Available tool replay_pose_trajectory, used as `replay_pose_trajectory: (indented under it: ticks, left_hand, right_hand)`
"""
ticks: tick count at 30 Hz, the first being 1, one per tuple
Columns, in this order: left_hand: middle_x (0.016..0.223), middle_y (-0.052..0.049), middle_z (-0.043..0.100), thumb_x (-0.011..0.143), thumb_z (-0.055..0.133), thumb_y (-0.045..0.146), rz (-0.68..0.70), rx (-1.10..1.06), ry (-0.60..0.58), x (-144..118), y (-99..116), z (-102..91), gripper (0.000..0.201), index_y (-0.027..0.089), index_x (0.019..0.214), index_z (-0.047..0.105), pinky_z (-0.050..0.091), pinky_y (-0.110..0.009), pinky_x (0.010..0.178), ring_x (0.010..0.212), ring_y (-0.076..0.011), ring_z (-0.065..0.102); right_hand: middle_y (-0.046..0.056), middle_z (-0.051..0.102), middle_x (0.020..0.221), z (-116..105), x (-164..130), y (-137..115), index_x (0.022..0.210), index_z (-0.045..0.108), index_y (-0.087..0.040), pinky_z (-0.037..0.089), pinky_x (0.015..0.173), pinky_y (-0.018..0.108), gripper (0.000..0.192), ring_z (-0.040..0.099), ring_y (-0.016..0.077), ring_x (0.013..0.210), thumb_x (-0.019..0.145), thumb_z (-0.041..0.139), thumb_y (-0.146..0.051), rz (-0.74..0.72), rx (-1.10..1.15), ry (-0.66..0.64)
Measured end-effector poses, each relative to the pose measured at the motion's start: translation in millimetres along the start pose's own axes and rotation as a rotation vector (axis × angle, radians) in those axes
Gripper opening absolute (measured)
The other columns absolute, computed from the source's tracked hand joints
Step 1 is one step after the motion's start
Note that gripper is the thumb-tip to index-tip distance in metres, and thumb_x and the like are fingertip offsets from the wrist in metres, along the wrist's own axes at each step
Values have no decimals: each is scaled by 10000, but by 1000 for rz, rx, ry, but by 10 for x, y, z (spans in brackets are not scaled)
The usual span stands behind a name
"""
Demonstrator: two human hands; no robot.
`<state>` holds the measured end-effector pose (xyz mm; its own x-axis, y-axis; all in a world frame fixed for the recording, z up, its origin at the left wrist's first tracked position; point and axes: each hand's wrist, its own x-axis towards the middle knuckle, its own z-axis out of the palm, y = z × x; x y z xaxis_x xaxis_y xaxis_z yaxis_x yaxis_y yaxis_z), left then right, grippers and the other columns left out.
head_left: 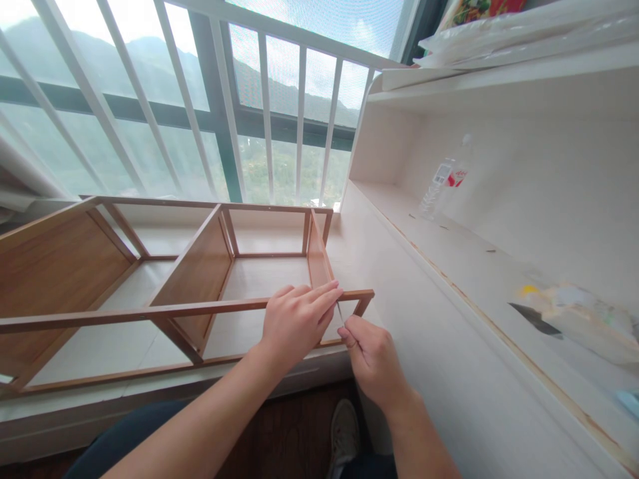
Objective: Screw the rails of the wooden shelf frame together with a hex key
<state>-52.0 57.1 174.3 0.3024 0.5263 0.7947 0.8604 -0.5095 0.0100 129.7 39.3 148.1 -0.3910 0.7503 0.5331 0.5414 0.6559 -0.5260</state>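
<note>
A brown wooden shelf frame (190, 266) lies on its side on the white window ledge, with panels dividing it into open bays. My left hand (294, 319) rests on the frame's front rail near its right end, fingers curled over the wood. My right hand (369, 356) is just to the right, pinching a thin metal tool (339, 313) whose tip points up at the rail close to my left fingertips.
A white desk (424, 319) runs along the right, with a raised shelf holding a clear plastic bottle (444, 183) and plastic bags (574, 319). White window bars (264, 113) stand behind the frame. My shoe (344, 432) is on the dark floor below.
</note>
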Motion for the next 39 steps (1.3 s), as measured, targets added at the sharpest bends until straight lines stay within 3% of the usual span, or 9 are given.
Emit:
replay_pose_trajectory:
  ticks: [9, 19, 27, 39]
  left_hand:
    - [1201, 112, 751, 920, 662, 220, -7, 12, -3, -2, 5, 2, 210, 317, 1094, 729, 445, -351, 669, 789, -123, 721]
    - [1181, 118, 757, 904, 678, 210, 1, 23, 24, 16, 3, 13, 205, 310, 1072, 738, 447, -348, 650, 758, -117, 719]
    - [1190, 110, 755, 921, 663, 225, -1, 19, 3, 12, 2, 4, 196, 311, 1080, 737, 445, -355, 649, 764, -120, 718]
    - [1173, 121, 761, 902, 683, 222, -4, 25, 31, 11, 0, 24, 192, 311, 1058, 748, 453, -348, 655, 747, -112, 714]
  right_hand:
    - [-28, 437, 653, -26, -15, 8, 703, 370, -215, 252, 606, 279, 385, 411, 129, 602, 1066, 421, -332, 46, 12, 11]
    - [8, 573, 647, 125, -44, -38, 695, 536, -196, 300, 624, 278, 419, 530, 142, 627, 1062, 427, -367, 125, 88, 65]
    - [-33, 514, 535, 211, -48, -110, 698, 630, -192, 361, 589, 249, 439, 499, 121, 533, 1040, 468, -416, 268, 351, 143]
    - [-50, 462, 486, 507, -81, -247, 753, 670, -167, 342, 488, 234, 484, 432, 104, 464, 1010, 489, -535, 484, 673, 313]
